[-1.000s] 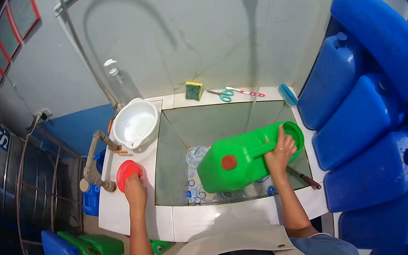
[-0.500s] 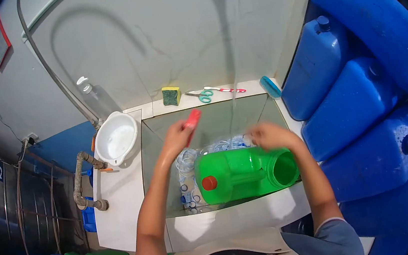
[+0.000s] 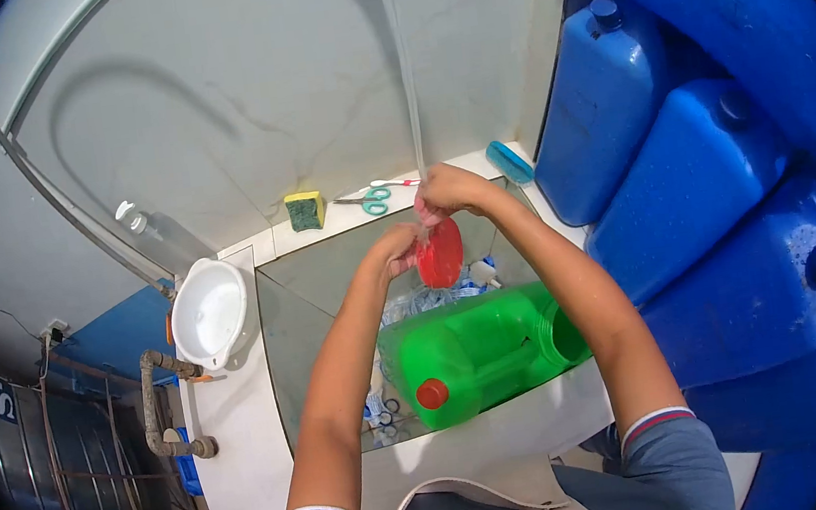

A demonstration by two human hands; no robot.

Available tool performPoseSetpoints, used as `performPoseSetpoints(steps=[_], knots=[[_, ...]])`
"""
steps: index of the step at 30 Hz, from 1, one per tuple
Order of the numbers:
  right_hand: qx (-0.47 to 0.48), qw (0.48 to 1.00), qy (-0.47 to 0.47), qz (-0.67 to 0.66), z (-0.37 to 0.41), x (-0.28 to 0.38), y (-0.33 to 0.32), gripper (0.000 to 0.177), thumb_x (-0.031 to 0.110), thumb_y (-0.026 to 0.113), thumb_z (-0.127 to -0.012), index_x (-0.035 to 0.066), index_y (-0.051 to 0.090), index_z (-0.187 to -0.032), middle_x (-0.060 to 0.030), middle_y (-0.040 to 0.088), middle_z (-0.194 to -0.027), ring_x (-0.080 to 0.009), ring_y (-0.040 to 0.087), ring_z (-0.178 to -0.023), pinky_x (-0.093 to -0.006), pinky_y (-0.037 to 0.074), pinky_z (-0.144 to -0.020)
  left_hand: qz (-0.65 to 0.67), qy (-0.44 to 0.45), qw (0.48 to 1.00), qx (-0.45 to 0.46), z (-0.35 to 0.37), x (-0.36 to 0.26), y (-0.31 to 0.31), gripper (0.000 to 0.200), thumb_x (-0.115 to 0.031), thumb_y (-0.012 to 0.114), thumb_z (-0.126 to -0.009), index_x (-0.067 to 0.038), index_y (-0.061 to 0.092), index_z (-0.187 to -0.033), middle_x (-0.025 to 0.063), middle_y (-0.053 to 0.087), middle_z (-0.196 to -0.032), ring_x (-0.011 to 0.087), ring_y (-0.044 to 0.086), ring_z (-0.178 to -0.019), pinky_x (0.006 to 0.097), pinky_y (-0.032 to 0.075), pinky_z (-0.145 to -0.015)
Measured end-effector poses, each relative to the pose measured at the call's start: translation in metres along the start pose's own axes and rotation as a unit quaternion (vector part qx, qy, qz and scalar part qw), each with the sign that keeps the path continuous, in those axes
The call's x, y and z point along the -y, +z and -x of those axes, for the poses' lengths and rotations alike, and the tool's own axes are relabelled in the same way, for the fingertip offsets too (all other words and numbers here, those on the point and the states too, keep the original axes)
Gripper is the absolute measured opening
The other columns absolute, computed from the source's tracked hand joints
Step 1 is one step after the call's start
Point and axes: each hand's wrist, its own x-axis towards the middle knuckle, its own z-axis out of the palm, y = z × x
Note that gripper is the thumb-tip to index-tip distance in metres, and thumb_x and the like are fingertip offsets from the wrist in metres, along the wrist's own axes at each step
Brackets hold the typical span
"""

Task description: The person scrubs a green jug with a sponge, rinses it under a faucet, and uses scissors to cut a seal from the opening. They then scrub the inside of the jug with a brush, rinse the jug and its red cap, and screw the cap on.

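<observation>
Over the basin, my left hand (image 3: 397, 248) grips the left edge of a round red lid (image 3: 441, 254), its flat face turned toward me. My right hand (image 3: 451, 193) is closed at the lid's top edge, where a thin stream of water (image 3: 406, 84) comes down; whether its fingers hold anything else is hidden. Below both hands a green jug (image 3: 469, 349) lies on its side in the basin, its wide mouth to the right and a small red cap (image 3: 432, 393) at the lower left. Clear and blue plastic pieces (image 3: 423, 301) lie behind it.
Along the back ledge lie a sponge (image 3: 304, 211), scissors (image 3: 374, 199), a toothbrush (image 3: 395, 183) and a blue brush (image 3: 510, 162). A white bowl (image 3: 209, 314) and pipe (image 3: 152, 410) are at left. Large blue containers (image 3: 714, 291) are stacked at right.
My right hand has moved up and left to the red lid, which now faces me under the water. My left hand has shifted right with it. The camera view has turned slightly.
</observation>
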Motion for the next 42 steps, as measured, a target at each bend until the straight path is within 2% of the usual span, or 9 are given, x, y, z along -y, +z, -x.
performPoseSetpoints(steps=[11,14,16,19,22,26,32,37,42], knots=[[-0.031,0.995,-0.044,0.082,0.006,0.019,-0.004,0.020,0.006,0.047,-0.080,-0.004,0.064,-0.078,-0.0124,0.062,-0.069,-0.0184,0.062,-0.059,-0.0268,0.052,-0.056,-0.194,0.061,0.978,-0.035,0.024,-0.017,0.010,0.021,-0.024,0.063,-0.085,-0.007,0.061,-0.097,0.0031,0.063,-0.088,0.0139,0.061,-0.075,0.0316,0.052,-0.066],[-0.041,0.998,-0.041,0.000,0.009,0.020,-0.008,0.019,0.006,0.048,-0.079,-0.005,0.064,-0.080,-0.0128,0.063,-0.072,-0.0183,0.063,-0.061,-0.0278,0.052,-0.055,-0.443,0.186,0.875,-0.054,0.026,-0.002,0.005,0.011,-0.014,0.063,-0.080,-0.005,0.063,-0.087,0.0066,0.064,-0.085,0.0179,0.060,-0.076,0.0371,0.048,-0.063],[-0.042,0.986,-0.093,0.134,0.008,0.014,-0.010,0.021,0.005,0.050,-0.077,-0.004,0.063,-0.090,-0.0161,0.064,-0.080,-0.0225,0.065,-0.072,-0.0322,0.052,-0.062,-0.710,0.343,0.595,-0.154,0.037,0.008,0.005,0.013,-0.006,0.061,-0.074,-0.002,0.062,-0.087,0.0120,0.064,-0.088,0.0260,0.060,-0.084,0.0408,0.047,-0.074],[-0.002,0.895,-0.251,0.370,0.023,-0.014,0.000,0.027,0.006,0.056,-0.074,0.001,0.061,-0.100,-0.0151,0.062,-0.088,-0.0273,0.061,-0.084,-0.0367,0.049,-0.073,-0.707,0.462,0.521,-0.122,0.046,0.002,0.000,0.021,-0.001,0.058,-0.069,-0.002,0.062,-0.089,0.0151,0.063,-0.092,0.0327,0.058,-0.090,0.0438,0.045,-0.082],[-0.105,0.763,-0.418,0.482,0.034,-0.059,0.019,0.023,0.008,0.058,-0.072,0.005,0.062,-0.095,-0.0133,0.057,-0.087,-0.0299,0.055,-0.088,-0.0401,0.044,-0.076,-0.680,0.509,0.508,-0.139,0.061,0.001,0.004,0.022,0.001,0.057,-0.070,-0.002,0.061,-0.091,0.0157,0.063,-0.093,0.0320,0.058,-0.093,0.0429,0.044,-0.085],[-0.123,0.785,-0.398,0.458,0.043,-0.077,0.019,0.020,0.009,0.056,-0.075,0.008,0.062,-0.094,-0.0113,0.054,-0.091,-0.0282,0.052,-0.091,-0.0401,0.043,-0.079,-0.667,0.526,0.479,-0.220,0.080,0.005,0.032,0.021,-0.001,0.058,-0.072,0.000,0.061,-0.093,0.0179,0.062,-0.092,0.0339,0.057,-0.091,0.0443,0.044,-0.084],[-0.120,0.772,-0.409,0.470,0.046,-0.084,0.031,0.034,0.002,0.055,-0.071,0.009,0.062,-0.103,-0.0105,0.054,-0.093,-0.0289,0.052,-0.093,-0.0406,0.041,-0.077,-0.647,0.329,0.688,-0.003,0.132,0.080,0.126,0.021,-0.019,0.061,-0.077,0.001,0.056,-0.083,0.0193,0.058,-0.083,0.0364,0.058,-0.082,0.0441,0.047,-0.072],[-0.145,0.771,-0.381,0.490,0.051,-0.079,0.044,0.024,0.010,0.051,-0.078,0.011,0.064,-0.098,-0.0093,0.053,-0.092,-0.0266,0.052,-0.095,-0.0397,0.041,-0.081,-0.730,0.344,0.588,-0.048,0.149,0.124,0.139,0.022,-0.019,0.061,-0.073,-0.001,0.055,-0.086,0.0143,0.061,-0.071,0.0285,0.061,-0.058,0.0392,0.048,-0.048],[-0.170,0.751,-0.420,0.480,0.046,-0.065,0.030,0.022,0.010,0.056,-0.076,0.009,0.064,-0.097,-0.0097,0.054,-0.094,-0.0257,0.052,-0.095,-0.0386,0.042,-0.079,-0.754,0.281,0.593,-0.029,0.180,0.104,0.094,0.025,-0.015,0.063,-0.069,-0.005,0.054,-0.090,0.0117,0.060,-0.061,0.0265,0.061,-0.054,0.0392,0.047,-0.044]])
